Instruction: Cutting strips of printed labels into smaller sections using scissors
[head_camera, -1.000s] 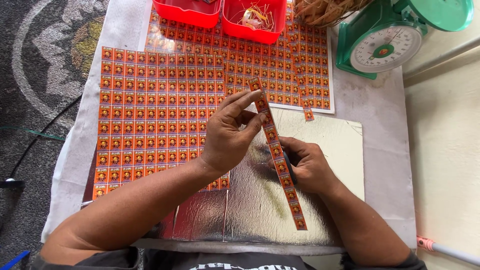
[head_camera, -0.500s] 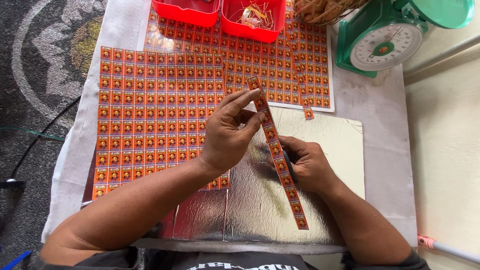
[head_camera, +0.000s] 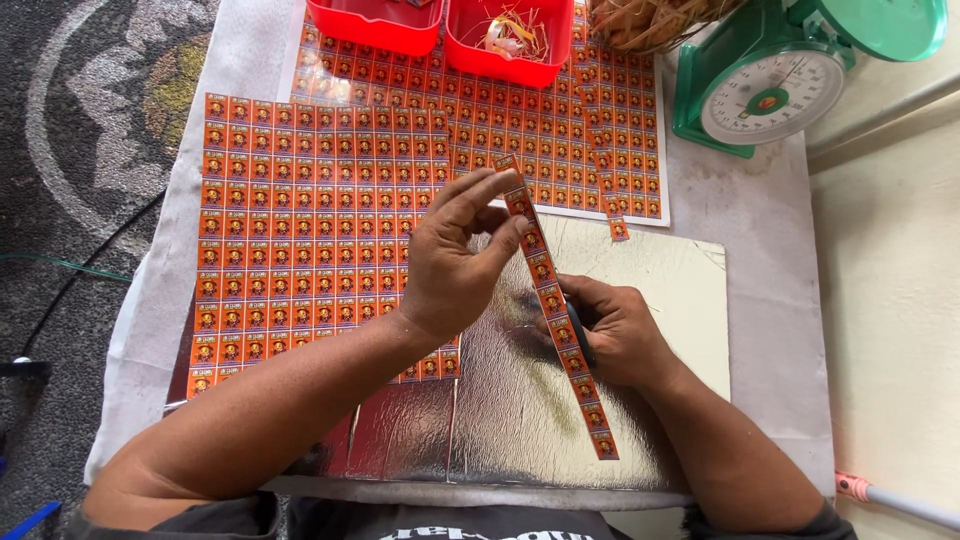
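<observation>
Label strip (head_camera: 556, 312) between both hands' fingers

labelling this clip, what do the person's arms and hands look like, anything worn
Both arms are bare from the upper arm down. The left hand and right hand wear no gloves, and no rings, watch or bands show. Only dark short sleeves appear at the picture's bottom edge.

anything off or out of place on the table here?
One small thing: a single loose label lies alone at the silver sheet's top edge, below the upper label sheet, apart from the grid. Otherwise orderly; the left hand and right hand hold a cut label strip.
</observation>
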